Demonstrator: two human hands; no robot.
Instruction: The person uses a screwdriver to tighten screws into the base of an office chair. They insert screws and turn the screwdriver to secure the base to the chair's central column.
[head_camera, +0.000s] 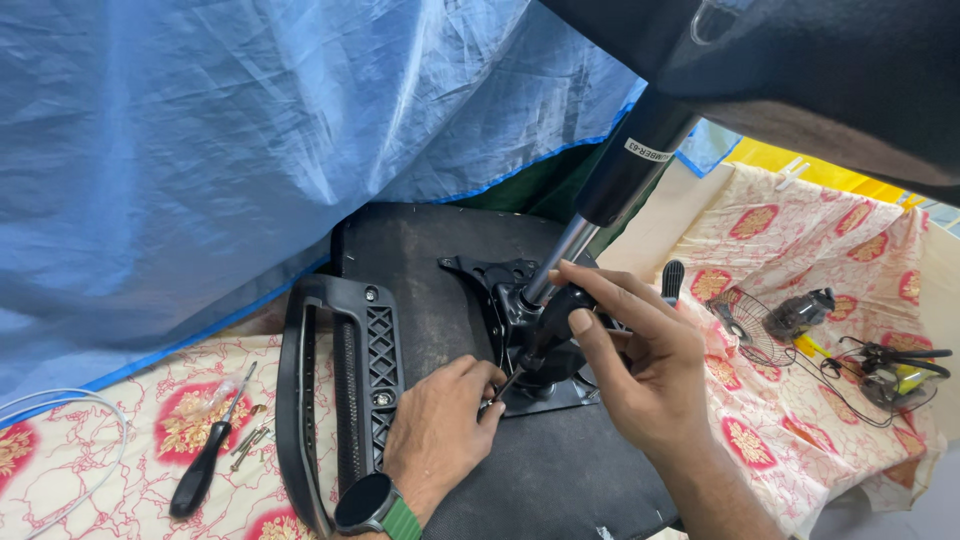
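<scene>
1. The overturned chair seat (450, 260) lies underside up on a patterned cloth (790, 440), its black metal mechanism plate (495, 275) facing the camera.
2. The gas lift cylinder (625, 165) rises from the mechanism at a slant toward the upper right.
3. The left hand (440, 430), with a smartwatch (368, 505) on its wrist, rests on the seat; its fingertips pinch a thin black tool (508, 382) at the base of the mechanism.
4. The right hand (640, 370) is closed around the black control knob (560, 305) beside the cylinder's chrome rod.
5. A black armrest (340, 390) lies just left of the left hand.
6. A black-handled screwdriver (205, 460) and several loose screws (250, 440) lie on the cloth farther left.
7. A blue tarpaulin (250, 140) hangs behind.
</scene>
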